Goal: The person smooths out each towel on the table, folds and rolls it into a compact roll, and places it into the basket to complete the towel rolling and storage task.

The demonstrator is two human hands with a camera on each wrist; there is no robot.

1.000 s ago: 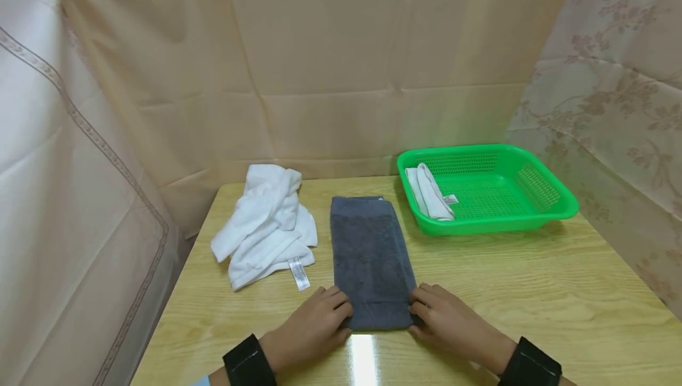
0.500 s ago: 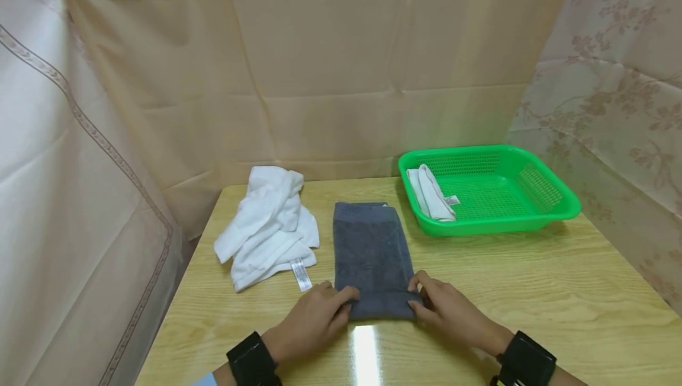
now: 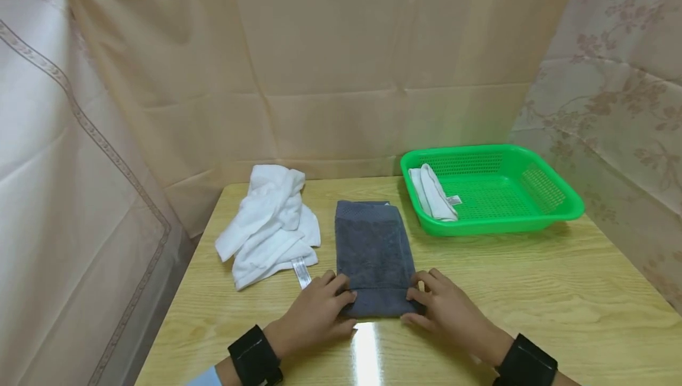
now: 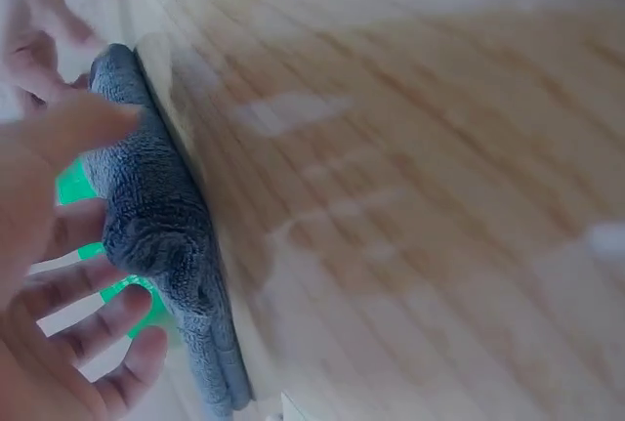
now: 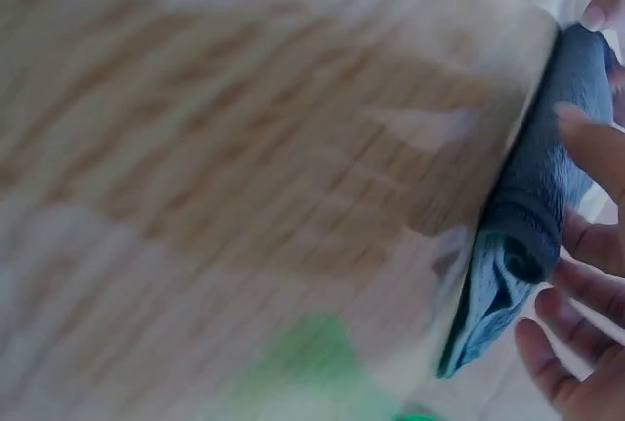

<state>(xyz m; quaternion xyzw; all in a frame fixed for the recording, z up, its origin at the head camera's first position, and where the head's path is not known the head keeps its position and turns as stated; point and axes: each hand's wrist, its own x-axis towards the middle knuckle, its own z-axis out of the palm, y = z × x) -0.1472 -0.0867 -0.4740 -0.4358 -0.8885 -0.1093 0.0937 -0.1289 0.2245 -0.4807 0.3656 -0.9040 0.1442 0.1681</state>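
A dark grey towel (image 3: 375,247) lies lengthwise on the table, its near end turned over into a thick fold. My left hand (image 3: 315,310) is at the fold's left end, fingertips touching the cloth and thumb off its near edge. At the right end, my right hand (image 3: 452,310) rests its bent fingers on the fold, thumb apart from it. In the left wrist view, the rolled edge of the grey towel (image 4: 146,172) sits between the spread fingers and thumb. The right wrist view shows the layered end of the grey towel (image 5: 527,231) beside loosely spread fingers.
A crumpled white towel (image 3: 272,226) with a label lies to the left. At the back right stands a green plastic basket (image 3: 554,214), with a folded white cloth (image 3: 433,193) at its left side. Curtains enclose the wooden table (image 3: 533,279) at the back and sides.
The grey towel's near end has been folded over away from me, so it is shorter. Both hands moved slightly forward with it, and the thumbs have since come off the fold.
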